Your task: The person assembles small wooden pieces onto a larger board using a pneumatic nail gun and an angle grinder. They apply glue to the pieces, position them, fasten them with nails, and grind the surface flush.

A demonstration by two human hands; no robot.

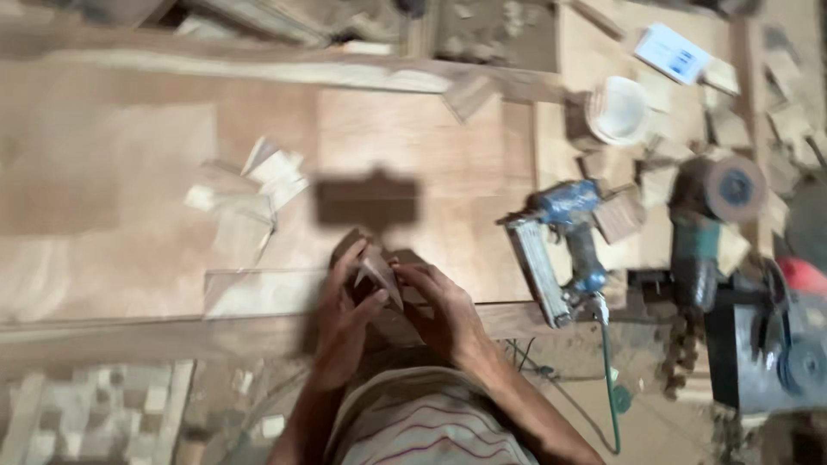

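pale wood, a small wedge-shaped block (pixel 379 274), sits pinched between the left hand (pixel 343 317) and right hand (pixel 444 306), near the plywood sheet's (pixel 388 146) near edge; a blue nail gun (pixel 564 245) lies right.

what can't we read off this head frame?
- Small wood piece: head view, motion blur and both hands hide its shape.
- Left hand, right hand: fingers smeared, grip unclear.
- Red machine: cut by right edge.
- Nail gun hose: runs off the bottom.
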